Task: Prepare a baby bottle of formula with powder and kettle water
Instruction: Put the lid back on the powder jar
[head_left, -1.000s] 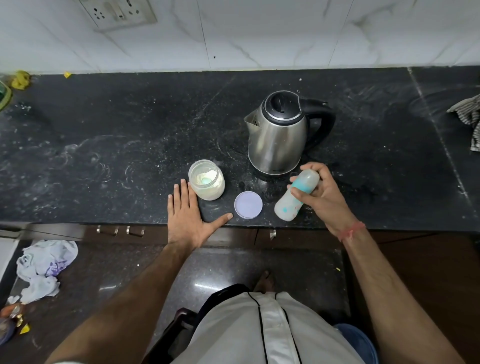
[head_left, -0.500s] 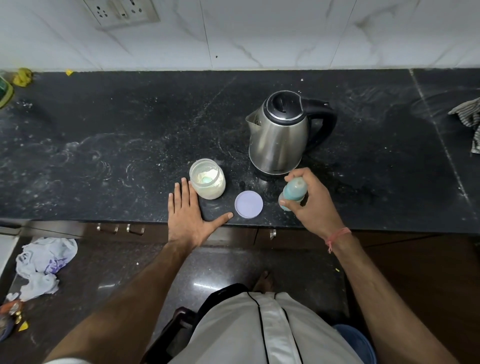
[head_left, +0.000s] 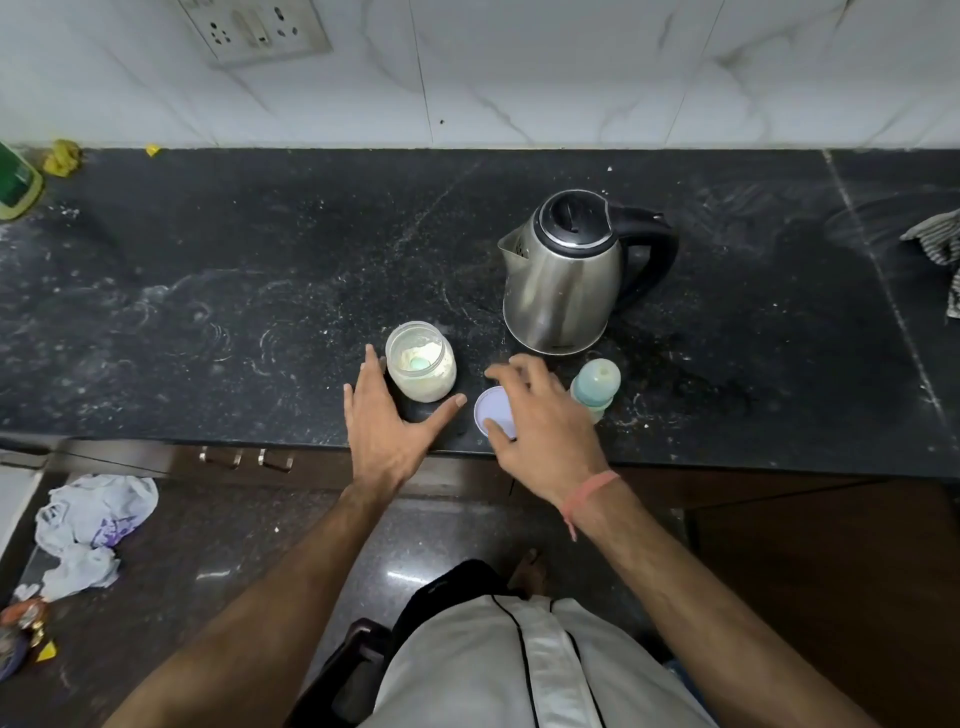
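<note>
On counter (head_left: 208, 291), bottle (head_left: 595, 387) stood upright; L hand (head_left: 387, 421) spread by powder jar (head_left: 421, 368), R hand (head_left: 540, 421) loose over lid (head_left: 491, 413), both holding nothing.

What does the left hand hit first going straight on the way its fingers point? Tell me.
Probably the powder jar. The left hand lies open on the counter, fingers pointing toward the wall, fingertips already beside the jar's left side. Depth is unclear; it might just graze past.

The kettle (head_left: 563, 291) is brushed steel, softly shiny, with a glossy black plastic lid and handle. The tabletop (head_left: 260, 291) is dark speckled stone, dusty and matt. At its nine o'clock, the powder jar (head_left: 422, 369) looks like clear plastic.
</note>
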